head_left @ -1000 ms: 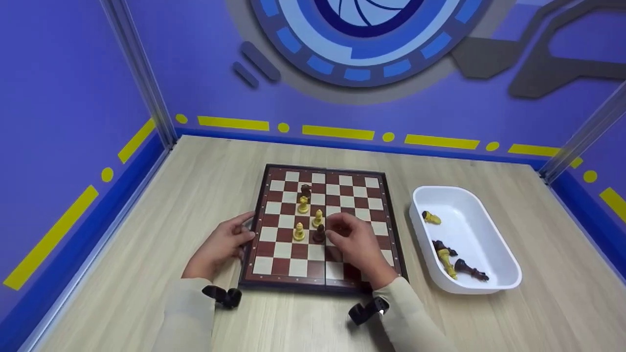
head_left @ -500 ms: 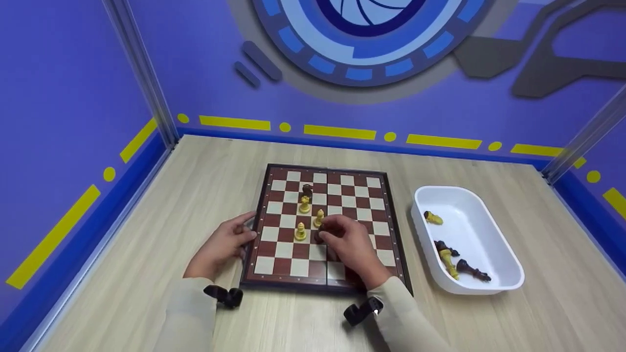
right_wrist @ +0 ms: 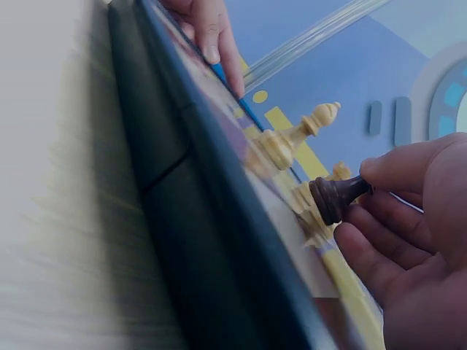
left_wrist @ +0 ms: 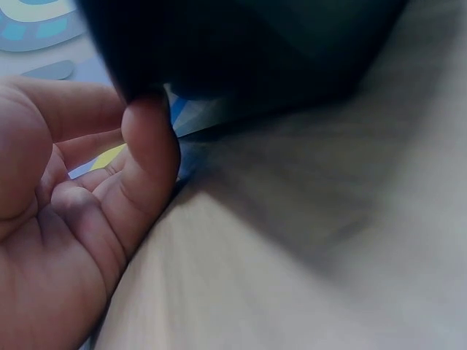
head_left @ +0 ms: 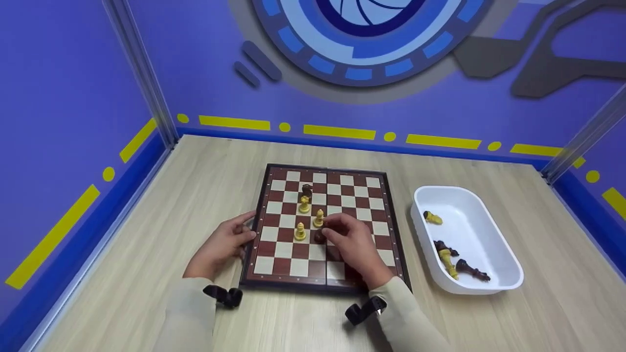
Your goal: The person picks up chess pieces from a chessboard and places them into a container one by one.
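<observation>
A chessboard (head_left: 352, 210) with dark red and cream squares lies flat. My right hand (head_left: 354, 244) pinches a dark brown chess piece (right_wrist: 332, 198) by its top between thumb and fingers; the grip hides its head. In the head view this piece sits low over the board, beside the middle seam. Just behind it stands a yellow bishop (head_left: 319, 217), and another yellow bishop (head_left: 300, 231) is to its left. A yellow queen (head_left: 304, 204) stands farther back, before a dark piece (head_left: 306, 189). The fingertips of my left hand (head_left: 220, 244) touch the board's left edge.
To the right of the board is a white plastic tray (head_left: 516, 274). Inside it lie a yellow-and-dark knight (head_left: 432, 218), a yellow piece (head_left: 447, 263) and dark pieces, one of them a long dark piece (head_left: 472, 270). A blue wall (head_left: 210, 88) borders the wooden table (head_left: 215, 161).
My right hand has shifted slightly left and its fingers have come round the dark piece, now partly covered. The left hand and the other pieces stay where they were.
</observation>
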Demonstrator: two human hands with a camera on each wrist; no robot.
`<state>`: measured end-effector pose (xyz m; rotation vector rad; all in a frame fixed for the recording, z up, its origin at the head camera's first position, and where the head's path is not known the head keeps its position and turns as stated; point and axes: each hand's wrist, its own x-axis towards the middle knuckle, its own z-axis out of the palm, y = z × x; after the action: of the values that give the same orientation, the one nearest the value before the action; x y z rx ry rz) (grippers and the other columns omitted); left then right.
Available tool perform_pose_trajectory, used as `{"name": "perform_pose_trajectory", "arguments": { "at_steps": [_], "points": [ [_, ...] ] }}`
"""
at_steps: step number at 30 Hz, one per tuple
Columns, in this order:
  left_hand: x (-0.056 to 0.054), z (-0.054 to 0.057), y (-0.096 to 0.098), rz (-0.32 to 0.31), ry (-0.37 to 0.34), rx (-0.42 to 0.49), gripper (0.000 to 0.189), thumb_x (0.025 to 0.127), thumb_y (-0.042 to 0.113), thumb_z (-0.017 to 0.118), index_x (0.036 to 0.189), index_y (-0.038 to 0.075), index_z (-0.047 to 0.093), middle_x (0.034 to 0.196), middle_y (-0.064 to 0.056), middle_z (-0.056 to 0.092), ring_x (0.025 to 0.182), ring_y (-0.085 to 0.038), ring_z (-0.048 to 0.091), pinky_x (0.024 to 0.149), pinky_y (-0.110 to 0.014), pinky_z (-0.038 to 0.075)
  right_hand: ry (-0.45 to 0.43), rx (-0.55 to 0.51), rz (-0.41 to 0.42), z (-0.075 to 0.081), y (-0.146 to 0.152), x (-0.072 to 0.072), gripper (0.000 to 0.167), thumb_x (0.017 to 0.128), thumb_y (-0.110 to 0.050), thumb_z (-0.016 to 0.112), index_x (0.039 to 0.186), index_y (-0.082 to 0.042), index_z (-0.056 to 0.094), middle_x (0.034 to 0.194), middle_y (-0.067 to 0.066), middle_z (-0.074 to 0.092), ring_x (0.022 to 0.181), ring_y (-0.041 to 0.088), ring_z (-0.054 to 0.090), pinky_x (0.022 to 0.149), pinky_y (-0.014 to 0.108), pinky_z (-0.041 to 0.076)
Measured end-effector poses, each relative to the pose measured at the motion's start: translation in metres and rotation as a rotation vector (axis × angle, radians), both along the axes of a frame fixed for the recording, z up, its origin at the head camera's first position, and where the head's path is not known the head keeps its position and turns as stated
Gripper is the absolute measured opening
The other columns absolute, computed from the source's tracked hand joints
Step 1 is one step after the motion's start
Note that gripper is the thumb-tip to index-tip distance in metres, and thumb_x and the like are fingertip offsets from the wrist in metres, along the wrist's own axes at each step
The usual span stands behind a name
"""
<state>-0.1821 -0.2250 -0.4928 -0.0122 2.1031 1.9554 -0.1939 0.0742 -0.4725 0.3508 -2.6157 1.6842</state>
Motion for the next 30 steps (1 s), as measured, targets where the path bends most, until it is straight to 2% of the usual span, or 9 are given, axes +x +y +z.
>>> {"name": "perform_pose_trajectory", "arguments": {
  "at_steps": [6, 18, 23, 26, 30],
  "points": [
    [0.000, 0.001, 0.000, -0.005, -0.001, 0.033, 0.062, 0.096, -0.001, 0.053, 0.153, 0.009, 0.029, 0.084, -0.002, 0.056, 0.057, -0.009, 0.057, 0.048, -0.024, 0.052, -0.010, -0.078, 0.008, 0.007, 0.006, 0.002, 0.019, 0.086, -0.009, 0.070, 0.106, -0.009, 0.070, 0.095, 0.001, 0.072, 0.088, 0.014, 0.067, 0.082, 0.028, 0.054],
    [0.001, -0.001, -0.001, 0.001, 0.019, 0.002, 0.063, 0.095, -0.001, 0.054, 0.152, 0.007, 0.030, 0.084, -0.001, 0.051, 0.057, -0.008, 0.053, 0.047, -0.024, 0.051, 0.024, -0.037, -0.056, 0.017, 0.027, 0.002, 0.022, 0.085, -0.008, 0.071, 0.107, -0.010, 0.072, 0.096, 0.001, 0.072, 0.087, 0.012, 0.065, 0.077, 0.023, 0.054],
    [0.000, -0.002, -0.002, -0.023, 0.036, -0.009, 0.062, 0.096, 0.000, 0.053, 0.153, 0.006, 0.028, 0.084, -0.001, 0.052, 0.057, -0.008, 0.055, 0.047, -0.025, 0.052, 0.026, -0.080, -0.071, 0.020, 0.039, 0.001, 0.022, 0.086, -0.005, 0.070, 0.107, -0.008, 0.071, 0.095, 0.004, 0.072, 0.086, 0.014, 0.066, 0.077, 0.023, 0.055],
    [0.000, -0.003, -0.002, -0.025, 0.035, 0.003, 0.062, 0.097, 0.000, 0.053, 0.153, 0.006, 0.027, 0.085, -0.001, 0.053, 0.058, -0.008, 0.057, 0.047, -0.025, 0.052, 0.005, -0.119, -0.078, 0.021, 0.045, 0.002, 0.023, 0.086, -0.003, 0.069, 0.109, -0.004, 0.069, 0.095, 0.008, 0.071, 0.085, 0.016, 0.066, 0.076, 0.023, 0.055],
    [0.000, -0.002, -0.002, -0.007, 0.024, 0.013, 0.062, 0.096, 0.000, 0.054, 0.152, 0.008, 0.030, 0.085, -0.001, 0.052, 0.058, -0.008, 0.056, 0.048, -0.024, 0.052, -0.016, -0.121, -0.103, 0.022, 0.053, 0.002, 0.024, 0.087, -0.005, 0.069, 0.111, -0.004, 0.069, 0.097, 0.008, 0.070, 0.086, 0.016, 0.065, 0.077, 0.023, 0.054]
  ]
}}
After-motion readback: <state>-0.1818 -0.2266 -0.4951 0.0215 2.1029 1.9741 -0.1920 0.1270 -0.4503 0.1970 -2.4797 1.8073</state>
